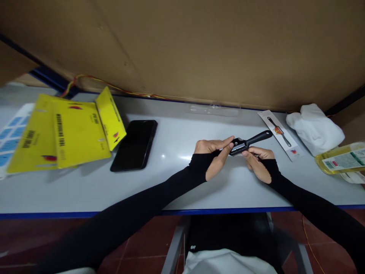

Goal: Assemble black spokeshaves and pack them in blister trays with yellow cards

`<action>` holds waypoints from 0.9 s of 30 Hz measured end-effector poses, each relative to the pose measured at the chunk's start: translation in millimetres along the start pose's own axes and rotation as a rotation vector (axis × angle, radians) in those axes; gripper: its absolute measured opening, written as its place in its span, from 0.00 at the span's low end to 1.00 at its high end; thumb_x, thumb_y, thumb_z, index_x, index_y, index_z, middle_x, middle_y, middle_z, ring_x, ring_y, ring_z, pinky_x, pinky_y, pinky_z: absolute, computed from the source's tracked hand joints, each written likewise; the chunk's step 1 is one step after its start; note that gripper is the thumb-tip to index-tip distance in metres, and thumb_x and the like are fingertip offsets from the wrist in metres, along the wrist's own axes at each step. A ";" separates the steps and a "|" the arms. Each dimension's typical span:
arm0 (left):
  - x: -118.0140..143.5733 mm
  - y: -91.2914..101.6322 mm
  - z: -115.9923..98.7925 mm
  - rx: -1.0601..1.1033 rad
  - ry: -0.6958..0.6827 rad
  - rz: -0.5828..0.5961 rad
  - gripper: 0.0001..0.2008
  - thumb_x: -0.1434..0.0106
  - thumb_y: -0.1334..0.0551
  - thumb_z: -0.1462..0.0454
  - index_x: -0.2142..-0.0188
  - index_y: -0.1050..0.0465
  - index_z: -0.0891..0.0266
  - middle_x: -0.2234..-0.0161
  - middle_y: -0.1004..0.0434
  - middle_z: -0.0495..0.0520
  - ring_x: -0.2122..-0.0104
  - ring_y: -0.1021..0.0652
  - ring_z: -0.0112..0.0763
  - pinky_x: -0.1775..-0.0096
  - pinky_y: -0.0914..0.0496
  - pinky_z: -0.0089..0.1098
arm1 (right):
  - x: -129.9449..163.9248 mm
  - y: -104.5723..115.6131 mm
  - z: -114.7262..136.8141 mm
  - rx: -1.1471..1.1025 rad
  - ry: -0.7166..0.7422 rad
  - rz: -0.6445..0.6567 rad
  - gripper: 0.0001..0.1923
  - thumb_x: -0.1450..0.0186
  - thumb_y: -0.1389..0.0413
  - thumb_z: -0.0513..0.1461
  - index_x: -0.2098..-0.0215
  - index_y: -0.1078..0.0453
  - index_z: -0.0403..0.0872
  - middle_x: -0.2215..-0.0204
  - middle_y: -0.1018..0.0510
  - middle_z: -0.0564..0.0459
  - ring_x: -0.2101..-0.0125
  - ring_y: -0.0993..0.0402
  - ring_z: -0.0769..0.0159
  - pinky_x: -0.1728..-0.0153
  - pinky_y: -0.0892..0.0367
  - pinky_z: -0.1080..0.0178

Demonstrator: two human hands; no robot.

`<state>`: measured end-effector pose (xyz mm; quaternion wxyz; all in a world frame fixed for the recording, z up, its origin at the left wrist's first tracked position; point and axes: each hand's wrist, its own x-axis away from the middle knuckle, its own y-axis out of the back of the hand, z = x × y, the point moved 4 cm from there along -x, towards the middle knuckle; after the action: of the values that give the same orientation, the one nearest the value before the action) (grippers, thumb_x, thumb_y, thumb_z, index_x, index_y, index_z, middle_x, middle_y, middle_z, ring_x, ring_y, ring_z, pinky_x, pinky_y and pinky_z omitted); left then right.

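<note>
My left hand (214, 154) and right hand (259, 161), both in black sleeves, met above the near middle of the grey table (85, 186). Between them I held a black peeler (247, 142), its handle pointing up and to the right, clear of the tabletop. My left fingers (225, 144) were closed together on the blade end; my right fingers (253, 152) were curled shut under the handle. Farther left lay a black phone (134, 144), face up, and beside it an unfolded yellow card package (68, 131) partly covering a blue-and-white sheet (8, 133). To the right lay a white backing card (281, 134) printed with a peeler, a crumpled white cloth (313, 127), and a bottle of yellow liquid (340, 158) on its side. A clear plastic blister (213, 109) rested at the table's far edge, below a brown cardboard wall (199, 45).
</note>
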<state>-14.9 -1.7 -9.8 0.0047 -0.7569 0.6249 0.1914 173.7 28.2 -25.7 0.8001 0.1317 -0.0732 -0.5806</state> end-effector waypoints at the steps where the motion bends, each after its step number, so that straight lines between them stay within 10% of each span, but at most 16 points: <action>1: 0.2 -0.1 0.0 0.006 0.008 -0.001 0.13 0.34 0.34 0.59 0.54 0.14 0.62 0.59 0.13 0.59 0.65 0.14 0.42 0.63 0.20 0.39 | 0.0 0.1 0.1 -0.003 -0.008 0.000 0.29 0.37 0.37 0.60 0.79 0.32 0.46 0.85 0.43 0.61 0.82 0.49 0.74 0.80 0.51 0.65; 27: -3.1 -0.4 4.5 0.133 0.197 -0.036 0.11 0.38 0.29 0.58 0.58 0.13 0.59 0.62 0.13 0.59 0.76 0.18 0.34 0.78 0.26 0.31 | 3.3 -3.2 0.2 -0.201 -0.188 0.034 0.28 0.44 0.33 0.61 0.68 0.25 0.44 0.84 0.51 0.66 0.86 0.51 0.77 0.83 0.54 0.67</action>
<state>-16.2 2.4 -13.2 -0.0030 -0.7812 0.6199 0.0738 171.7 24.1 -26.6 0.8085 -0.0051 -0.0914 -0.5813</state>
